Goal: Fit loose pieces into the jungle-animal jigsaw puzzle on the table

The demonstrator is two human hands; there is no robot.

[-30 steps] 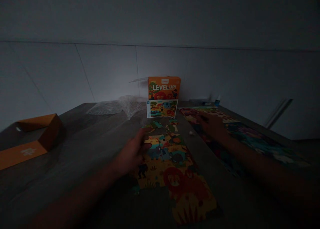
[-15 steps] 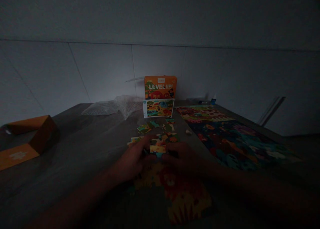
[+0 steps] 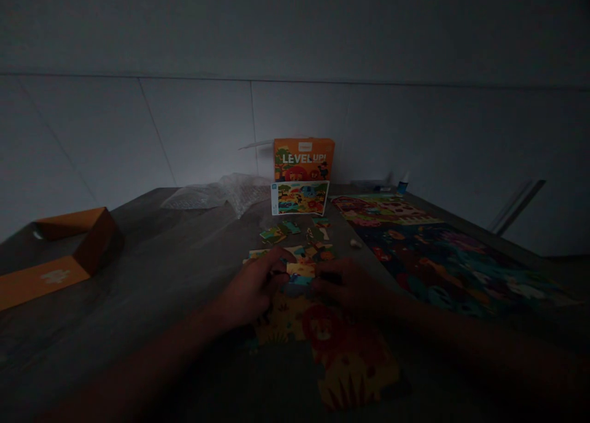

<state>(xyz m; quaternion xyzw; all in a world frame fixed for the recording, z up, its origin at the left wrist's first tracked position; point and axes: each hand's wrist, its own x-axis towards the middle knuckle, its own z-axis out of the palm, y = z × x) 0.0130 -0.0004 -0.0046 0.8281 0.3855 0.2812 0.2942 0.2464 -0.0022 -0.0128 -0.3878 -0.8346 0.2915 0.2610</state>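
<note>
A yellow and blue puzzle piece (image 3: 300, 274) is pinched between my two hands, above a partly joined puzzle. My left hand (image 3: 251, 288) grips its left edge with thumb and fingers. On its right edge, my right hand (image 3: 351, 283) is closed, its fingers dim in shadow. Below and nearer me lies the joined puzzle section (image 3: 350, 355) with a red-maned lion and yellow grass. Further joined pieces show just behind my hands, partly covered by them. Several loose puzzle pieces (image 3: 274, 235) lie beyond, in front of the picture card (image 3: 300, 198).
An orange "LEVEL UP!" box (image 3: 304, 160) stands behind the card. Bubble wrap (image 3: 221, 194) lies to its left, an open orange box part (image 3: 59, 272) at far left. Finished puzzles (image 3: 442, 263) cover the right side, with a small pale object (image 3: 355, 243) beside them. The room is dim.
The view has shifted, so everything sits slightly further right. Both hands still hold the puzzle piece, which now appears more level and brighter at its top.
</note>
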